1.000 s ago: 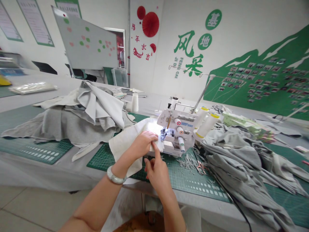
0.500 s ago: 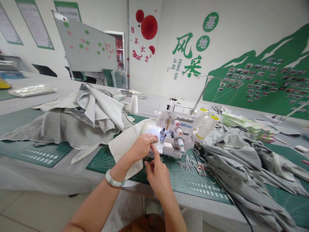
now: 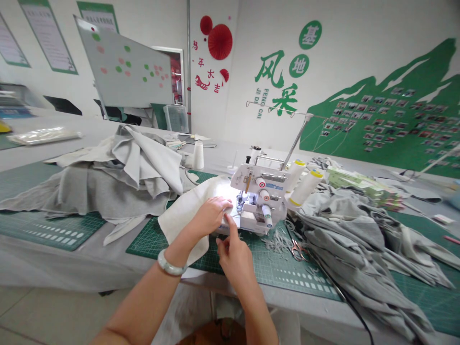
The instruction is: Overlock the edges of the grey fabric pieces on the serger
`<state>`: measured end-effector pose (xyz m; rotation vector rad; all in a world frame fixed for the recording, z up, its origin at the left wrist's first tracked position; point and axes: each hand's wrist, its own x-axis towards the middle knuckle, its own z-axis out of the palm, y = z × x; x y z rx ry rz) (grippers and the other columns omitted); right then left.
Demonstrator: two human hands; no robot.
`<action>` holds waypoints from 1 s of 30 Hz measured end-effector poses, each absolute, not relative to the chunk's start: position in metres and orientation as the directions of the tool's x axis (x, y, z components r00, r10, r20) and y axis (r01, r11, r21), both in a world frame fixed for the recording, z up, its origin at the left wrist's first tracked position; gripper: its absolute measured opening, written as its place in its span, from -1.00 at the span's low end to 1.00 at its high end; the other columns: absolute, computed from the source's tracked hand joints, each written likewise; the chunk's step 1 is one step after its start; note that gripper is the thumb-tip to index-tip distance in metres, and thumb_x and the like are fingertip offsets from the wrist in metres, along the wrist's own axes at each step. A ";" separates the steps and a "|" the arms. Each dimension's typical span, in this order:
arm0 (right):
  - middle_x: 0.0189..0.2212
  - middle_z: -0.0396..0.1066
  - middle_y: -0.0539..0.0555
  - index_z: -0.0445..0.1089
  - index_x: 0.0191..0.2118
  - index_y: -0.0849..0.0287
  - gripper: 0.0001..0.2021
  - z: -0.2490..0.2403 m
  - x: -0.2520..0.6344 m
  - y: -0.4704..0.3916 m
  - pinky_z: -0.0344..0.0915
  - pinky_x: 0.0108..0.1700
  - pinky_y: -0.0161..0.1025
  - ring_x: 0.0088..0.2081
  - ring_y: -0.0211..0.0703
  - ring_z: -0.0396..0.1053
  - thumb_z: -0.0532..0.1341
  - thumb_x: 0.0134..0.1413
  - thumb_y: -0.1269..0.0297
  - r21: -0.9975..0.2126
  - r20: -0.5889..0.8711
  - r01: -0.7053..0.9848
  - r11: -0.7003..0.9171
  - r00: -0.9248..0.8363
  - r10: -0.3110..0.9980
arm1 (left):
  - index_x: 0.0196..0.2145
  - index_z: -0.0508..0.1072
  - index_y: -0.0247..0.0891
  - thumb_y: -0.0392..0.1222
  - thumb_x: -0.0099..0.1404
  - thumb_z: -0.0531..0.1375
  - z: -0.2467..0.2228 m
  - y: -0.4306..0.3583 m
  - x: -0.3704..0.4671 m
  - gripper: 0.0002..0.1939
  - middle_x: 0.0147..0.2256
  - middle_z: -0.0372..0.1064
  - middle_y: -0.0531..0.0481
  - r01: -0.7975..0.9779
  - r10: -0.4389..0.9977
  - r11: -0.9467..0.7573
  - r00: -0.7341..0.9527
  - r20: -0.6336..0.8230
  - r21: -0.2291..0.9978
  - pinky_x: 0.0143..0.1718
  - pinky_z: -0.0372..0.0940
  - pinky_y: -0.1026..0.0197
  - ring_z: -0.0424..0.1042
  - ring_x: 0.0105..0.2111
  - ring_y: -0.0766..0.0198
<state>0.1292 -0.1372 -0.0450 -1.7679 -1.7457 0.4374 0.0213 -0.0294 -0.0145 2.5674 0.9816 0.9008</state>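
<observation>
A cream piece of cloth (image 3: 187,211) runs under the lit needle area of a white overlock sewing machine (image 3: 258,191). On top of the cloth, just left of the presser foot, lies my left hand (image 3: 210,215), palm down with the fingers stretched forward. A pale bangle circles that wrist. My right hand (image 3: 236,258) is in front of the machine, its index finger stretched out and touching the cloth's near edge beside my left fingertips. Its thumb stands apart from the index finger, and the other fingers are curled and partly hidden. The cloth droops toward the table's front edge.
Grey and cream cloth pieces (image 3: 143,163) are heaped at the left, and more grey cloth (image 3: 345,239) at the right. Scissors (image 3: 298,250) and thread trimmings (image 3: 278,239) lie on a green cutting mat (image 3: 266,261). Thread cones (image 3: 305,188) stand behind the machine.
The view has shifted slightly. The cloth has moved a little farther toward the machine, with both hands staying in nearly the same place on it.
</observation>
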 end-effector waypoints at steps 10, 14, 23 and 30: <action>-0.42 0.55 0.11 -0.05 0.35 0.14 -0.38 -0.041 0.126 -0.132 0.21 -0.39 -0.29 -0.37 0.02 0.53 0.09 0.19 0.39 -0.570 0.178 0.820 0.047 0.068 0.982 | -0.15 0.46 -0.27 -0.48 0.21 -0.02 -0.012 -0.033 0.019 -0.63 -0.04 0.43 -0.11 0.613 0.719 -0.692 0.539 0.439 0.381 0.09 0.24 0.09 0.38 0.00 0.16; -0.41 0.55 0.11 -0.04 0.34 0.15 -0.38 -0.040 0.123 -0.131 0.20 -0.40 -0.30 -0.38 0.00 0.53 0.09 0.19 0.39 -0.585 0.172 0.810 0.038 0.078 0.982 | -0.11 0.43 -0.27 -0.46 0.24 -0.02 -0.009 -0.040 0.018 -0.65 -0.04 0.42 -0.10 0.679 0.739 -0.662 0.522 0.425 0.317 0.03 0.23 0.08 0.36 -0.01 0.13; -0.49 0.49 -0.02 0.14 0.22 0.07 -0.61 -0.040 0.133 -0.132 0.27 -0.41 -0.33 -0.55 -0.19 0.46 -0.11 0.34 0.28 -0.823 0.179 0.560 0.096 0.097 0.979 | -0.18 0.41 -0.31 -0.39 0.29 -0.01 -0.001 -0.067 0.021 -0.76 -0.13 0.36 -0.17 0.764 0.741 -0.629 0.532 0.411 0.146 -0.06 0.21 0.03 0.30 -0.10 0.05; -0.48 0.50 -0.01 0.20 0.07 0.11 -0.63 -0.050 0.137 -0.119 0.35 -0.47 -0.32 -0.54 -0.16 0.50 0.03 0.26 0.02 -0.969 0.178 0.200 0.146 0.152 0.972 | -0.18 0.44 -0.30 -0.27 0.38 -0.05 0.013 -0.061 0.002 -0.73 -0.16 0.35 -0.15 0.629 0.640 -0.763 0.702 0.311 0.150 -0.02 0.22 0.10 0.32 -0.12 0.12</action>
